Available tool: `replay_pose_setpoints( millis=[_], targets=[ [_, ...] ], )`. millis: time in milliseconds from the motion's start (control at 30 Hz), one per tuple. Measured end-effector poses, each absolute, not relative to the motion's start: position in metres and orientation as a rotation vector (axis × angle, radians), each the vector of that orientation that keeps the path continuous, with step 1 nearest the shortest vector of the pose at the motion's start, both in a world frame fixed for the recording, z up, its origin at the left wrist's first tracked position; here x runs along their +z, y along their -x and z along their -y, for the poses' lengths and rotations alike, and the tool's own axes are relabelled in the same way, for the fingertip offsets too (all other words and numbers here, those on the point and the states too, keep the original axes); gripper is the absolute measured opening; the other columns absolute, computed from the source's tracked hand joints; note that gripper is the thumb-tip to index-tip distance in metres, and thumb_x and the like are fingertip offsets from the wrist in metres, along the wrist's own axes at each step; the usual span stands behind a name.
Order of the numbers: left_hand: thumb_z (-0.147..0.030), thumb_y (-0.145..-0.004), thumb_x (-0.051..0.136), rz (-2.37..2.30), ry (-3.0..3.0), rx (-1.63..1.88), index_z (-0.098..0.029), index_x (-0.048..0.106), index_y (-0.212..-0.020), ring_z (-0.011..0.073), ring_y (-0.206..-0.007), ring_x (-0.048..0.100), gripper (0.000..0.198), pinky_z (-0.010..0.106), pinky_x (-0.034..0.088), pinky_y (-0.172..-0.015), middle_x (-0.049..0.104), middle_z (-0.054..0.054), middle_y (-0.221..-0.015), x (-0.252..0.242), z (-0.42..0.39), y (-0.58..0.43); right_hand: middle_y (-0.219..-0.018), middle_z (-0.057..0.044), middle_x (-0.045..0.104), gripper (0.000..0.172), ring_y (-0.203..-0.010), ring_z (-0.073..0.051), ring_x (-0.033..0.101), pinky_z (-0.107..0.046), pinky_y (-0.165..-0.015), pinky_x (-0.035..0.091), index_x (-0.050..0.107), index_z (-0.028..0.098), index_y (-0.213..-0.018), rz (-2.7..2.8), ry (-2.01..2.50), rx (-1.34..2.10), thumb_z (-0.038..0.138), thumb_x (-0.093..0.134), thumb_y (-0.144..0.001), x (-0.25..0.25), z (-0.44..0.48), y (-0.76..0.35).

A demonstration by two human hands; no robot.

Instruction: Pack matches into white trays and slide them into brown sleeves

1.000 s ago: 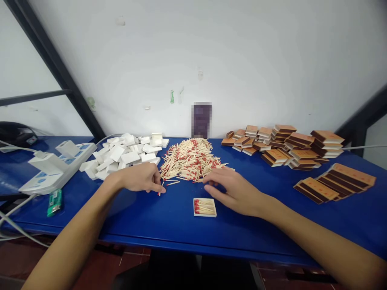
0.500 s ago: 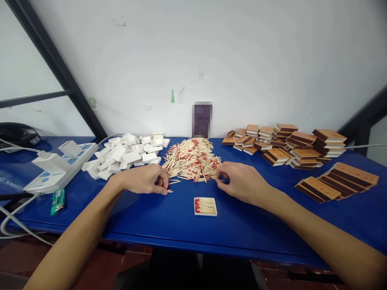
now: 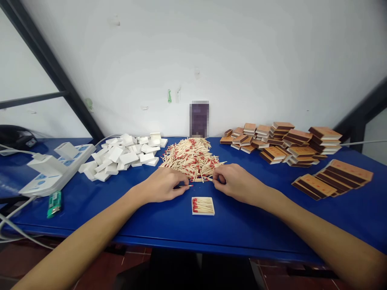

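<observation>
In front of the person, on the blue desk (image 3: 145, 225), there's a big match heap (image 3: 190, 157) with both hands working its near edge; the head camera is the only view. Left hand (image 3: 163, 185) has thumb and forefinger pinching a single match (image 3: 190, 185), just in front of the heap. It lies roughly side to side, red head pointing right. Right hand (image 3: 237, 181) is curled at the heap's right front, thumb and fingertips close together (can't tell if they've got a match). The matchbox tray (image 3: 203, 214) sits nearer the person, long side running left-right, and its matches lie lengthwise with heads left (so the pinched one points opposite). I'd call this the picking-out step. Next move seems to call for a light grip and turning that match around if the heads should agree.
</observation>
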State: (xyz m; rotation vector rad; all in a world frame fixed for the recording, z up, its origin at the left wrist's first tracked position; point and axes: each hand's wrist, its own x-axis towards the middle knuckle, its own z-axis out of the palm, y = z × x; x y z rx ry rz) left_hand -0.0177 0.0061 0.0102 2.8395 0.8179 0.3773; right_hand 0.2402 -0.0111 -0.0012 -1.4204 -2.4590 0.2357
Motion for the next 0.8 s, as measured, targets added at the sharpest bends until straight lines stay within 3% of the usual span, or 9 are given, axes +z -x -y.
replay_pose_setpoints(
  millis=[133, 367, 500, 633, 800],
  targets=[
    [-0.023, -0.091, 0.054, -0.786, -2.856, 0.587, -0.017, 0.068, -0.089, 0.0095, -0.06, 0.056, 0.015, 0.024, 0.038, -0.06, 0.069, -0.001, -0.076, 0.005, -0.007, 0.017, -0.067, -0.001, 0.062, 0.012, -0.059, -0.012, 0.051, -0.025, -0.057, 0.033, 0.061, 0.019, -0.071, 2.463, 1.512, 0.278, 0.018, 0.054, -0.08, 0.001, 0.011, -0.242],
    [-0.031, -0.093, 0.055, -0.94, -2.86, 0.864, -0.02, 0.07, -0.087, 0.0072, -0.046, 0.043, 0.02, 0.032, 0.037, -0.074, 0.054, -0.008, -0.051, 0.008, -0.009, 0.021, -0.064, 0.0, 0.063, 0.011, -0.061, -0.015, 0.053, -0.03, -0.067, 0.036, 0.062, 0.021, -0.068, 2.593, 1.551, 0.165, 0.023, 0.059, -0.078, 0.015, 0.017, -0.251],
    [-0.031, -0.093, 0.055, -0.944, -2.786, 0.929, -0.019, 0.07, -0.089, 0.0074, -0.045, 0.043, 0.019, 0.028, 0.038, -0.066, 0.049, -0.008, -0.048, 0.01, -0.008, 0.021, -0.061, 0.002, 0.061, 0.012, -0.061, -0.014, 0.054, -0.026, -0.058, 0.035, 0.061, 0.022, -0.065, 2.63, 1.44, 0.436, 0.019, 0.061, -0.077, 0.023, 0.024, -0.247],
    [-0.027, -0.092, 0.055, -0.928, -2.805, 0.872, -0.017, 0.07, -0.088, 0.0092, -0.051, 0.049, 0.019, 0.025, 0.037, -0.056, 0.056, -0.004, -0.056, 0.011, -0.007, 0.02, -0.059, 0.003, 0.057, 0.016, -0.055, -0.012, 0.047, -0.026, -0.055, 0.033, 0.057, 0.02, -0.065, 2.618, 1.302, 0.444, 0.017, 0.058, -0.081, 0.017, 0.023, -0.24],
    [-0.025, -0.095, 0.051, -0.828, -2.899, 0.757, -0.016, 0.07, -0.092, 0.0132, -0.076, 0.061, 0.021, 0.026, 0.045, -0.068, 0.068, 0.004, -0.086, 0.008, -0.009, 0.02, -0.075, -0.001, 0.063, 0.014, -0.068, -0.014, 0.051, -0.027, -0.064, 0.036, 0.061, 0.019, -0.073, 2.62, 1.105, 0.298, 0.019, 0.054, -0.086, 0.005, 0.019, -0.238]
  ],
)
